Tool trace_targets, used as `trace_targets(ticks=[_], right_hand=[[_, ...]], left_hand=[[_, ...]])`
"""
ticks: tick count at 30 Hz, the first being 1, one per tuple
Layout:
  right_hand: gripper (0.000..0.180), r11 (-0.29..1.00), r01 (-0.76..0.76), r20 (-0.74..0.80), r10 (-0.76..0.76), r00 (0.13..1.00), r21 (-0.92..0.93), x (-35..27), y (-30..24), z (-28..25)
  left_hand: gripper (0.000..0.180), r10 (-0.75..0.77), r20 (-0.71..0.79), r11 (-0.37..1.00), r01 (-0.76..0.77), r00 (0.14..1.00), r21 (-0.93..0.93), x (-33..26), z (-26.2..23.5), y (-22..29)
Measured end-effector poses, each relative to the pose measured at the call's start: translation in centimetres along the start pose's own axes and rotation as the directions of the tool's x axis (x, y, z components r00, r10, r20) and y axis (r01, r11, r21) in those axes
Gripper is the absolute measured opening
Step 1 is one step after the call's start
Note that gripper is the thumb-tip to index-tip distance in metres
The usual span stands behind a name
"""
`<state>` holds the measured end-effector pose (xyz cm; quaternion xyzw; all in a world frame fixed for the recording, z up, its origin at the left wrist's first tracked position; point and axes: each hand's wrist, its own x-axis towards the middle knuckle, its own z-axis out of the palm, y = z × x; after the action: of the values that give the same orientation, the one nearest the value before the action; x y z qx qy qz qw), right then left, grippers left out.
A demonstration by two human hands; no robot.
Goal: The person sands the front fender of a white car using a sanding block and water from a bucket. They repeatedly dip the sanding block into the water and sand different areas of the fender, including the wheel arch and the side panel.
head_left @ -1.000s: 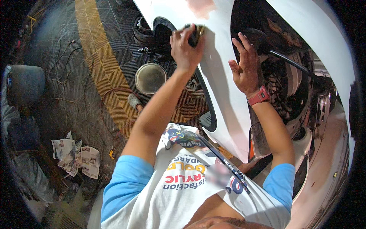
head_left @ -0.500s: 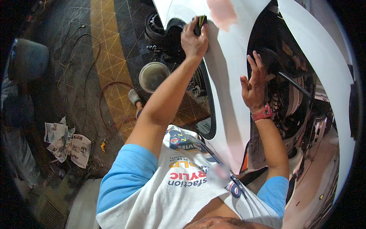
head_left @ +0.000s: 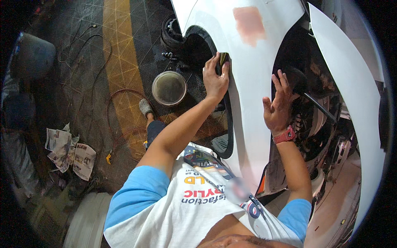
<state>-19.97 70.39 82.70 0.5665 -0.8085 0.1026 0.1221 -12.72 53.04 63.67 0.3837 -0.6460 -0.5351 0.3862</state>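
The white fender (head_left: 250, 91) looks stiff and smooth, likely slippery. To its left stands 1 round bucket (head_left: 170, 103) with a murky top; whether that is liquid or a lid, I cannot tell. Of the 2 hands, the right hand (head_left: 278, 108) is open and empty beside the fender's inner edge; the left hand (head_left: 216, 82) grips 1 small dark-and-yellow block (head_left: 223, 59) at the wheel-arch edge. It seems light and firm, best pinched by opposite sides.

Newspaper sheets (head_left: 84, 162) and a round container (head_left: 169, 102), perhaps a bucket, sit on the patterned floor (head_left: 120, 62).
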Motion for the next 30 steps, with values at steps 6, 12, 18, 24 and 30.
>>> trace_targets(ticks=[6, 12, 18, 24, 30], right_hand=[[0.070, 1.000, -0.007, 0.000, 0.007, 1.000, 0.018, 0.2, -0.2, -0.1], [0.069, 1.000, -0.025, 0.002, 0.025, 1.000, 0.009, -0.4, -0.1, -0.2], [0.069, 1.000, -0.015, -0.002, 0.015, 1.000, 0.026, 0.0, 0.0, 0.3], [0.068, 1.000, -0.023, -0.005, 0.023, 1.000, -0.007, -0.3, 0.3, -0.3], [0.067, 1.000, -0.017, 0.005, 0.017, 1.000, 0.009, -0.3, 0.1, 0.2]], left_hand=[[0.046, -0.253, 0.040, 0.965, 0.255, 0.967, -0.055, 10.7, 0.0, 0.1], [0.049, 0.126, 0.043, 0.992, -0.125, 0.991, -0.022, 0.9, -1.3, 2.3], [0.046, 0.102, -0.038, 0.984, -0.096, 0.994, 0.147, 12.7, -1.5, 2.9], [0.045, 0.454, 0.100, 0.872, -0.465, 0.885, 0.156, 5.5, -3.1, 6.1], [0.045, 0.276, 0.001, 0.942, -0.271, 0.961, 0.198, 11.3, -1.8, 6.9]])
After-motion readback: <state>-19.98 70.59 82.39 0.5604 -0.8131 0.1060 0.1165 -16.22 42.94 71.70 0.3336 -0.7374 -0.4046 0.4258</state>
